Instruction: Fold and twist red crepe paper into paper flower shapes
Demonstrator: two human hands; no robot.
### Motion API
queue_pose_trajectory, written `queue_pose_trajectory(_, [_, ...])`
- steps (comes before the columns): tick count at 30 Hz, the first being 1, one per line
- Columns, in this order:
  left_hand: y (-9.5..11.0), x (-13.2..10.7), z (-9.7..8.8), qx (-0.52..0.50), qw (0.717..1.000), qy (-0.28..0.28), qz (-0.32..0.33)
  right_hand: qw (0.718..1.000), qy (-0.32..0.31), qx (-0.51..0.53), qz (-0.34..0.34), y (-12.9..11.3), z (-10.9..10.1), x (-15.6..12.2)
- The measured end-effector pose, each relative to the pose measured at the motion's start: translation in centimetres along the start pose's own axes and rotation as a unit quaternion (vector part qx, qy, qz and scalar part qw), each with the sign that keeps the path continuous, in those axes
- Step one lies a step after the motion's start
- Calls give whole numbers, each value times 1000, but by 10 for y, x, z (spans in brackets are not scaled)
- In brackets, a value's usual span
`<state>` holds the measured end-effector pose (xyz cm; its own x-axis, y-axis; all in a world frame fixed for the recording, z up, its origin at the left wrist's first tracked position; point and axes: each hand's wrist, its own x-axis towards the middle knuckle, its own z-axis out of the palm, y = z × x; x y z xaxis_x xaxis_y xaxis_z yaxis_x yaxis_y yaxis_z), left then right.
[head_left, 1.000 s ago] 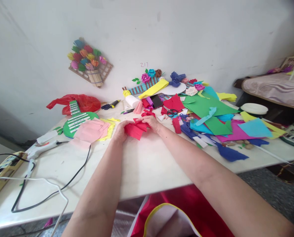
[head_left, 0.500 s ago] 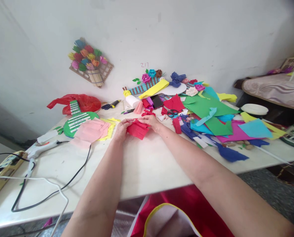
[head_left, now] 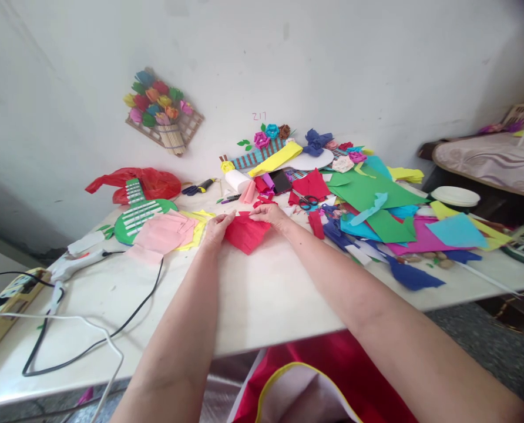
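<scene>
A piece of red crepe paper [head_left: 245, 234] lies spread on the white table [head_left: 262, 294], its lower corner pointing toward me. My left hand [head_left: 216, 228] pinches its upper left edge. My right hand [head_left: 268, 215] grips the upper right edge, fingers curled over the paper. Both hands are close together at the table's middle. Just behind them lie more red paper scraps [head_left: 308, 186] and a pair of scissors [head_left: 306, 201].
Pink and yellow sheets [head_left: 165, 232] and a green paper guitar [head_left: 138, 214] lie left. Glue gun [head_left: 74, 264] with black cord [head_left: 90, 343] sits near the left edge. A heap of coloured paper [head_left: 389, 211] covers the right. A red bag [head_left: 143, 181] is by the wall.
The red paper has been opened out from a bunched fold into a flatter sheet with its corner hanging toward me. Both hands stayed on its upper edge.
</scene>
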<state>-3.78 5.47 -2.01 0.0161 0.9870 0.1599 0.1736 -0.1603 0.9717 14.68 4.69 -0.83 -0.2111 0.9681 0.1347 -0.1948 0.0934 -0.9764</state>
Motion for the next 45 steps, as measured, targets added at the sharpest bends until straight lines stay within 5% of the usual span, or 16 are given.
queue_pose_trajectory(6, [9, -9, 4, 30, 998, -52, -21, 999, -3, -40, -9, -4, 4, -4])
queue_pose_trajectory(21, [3, -5, 7, -19, 999, -32, 37, 994, 15, -105, 3, -1, 1, -4])
queue_pose_trajectory(29, [6, -5, -1, -15, 998, -36, 46, 997, 13, -74, -14, 4, -3, 2])
queue_pose_trajectory(36, [9, -7, -2, -86, 989, -110, 44, 998, 24, -60, -22, 8, -4, 5])
queue_pose_trajectory(45, [8, -7, -3, -68, 993, -90, 35, 999, 23, -42, -22, 5, -4, 4])
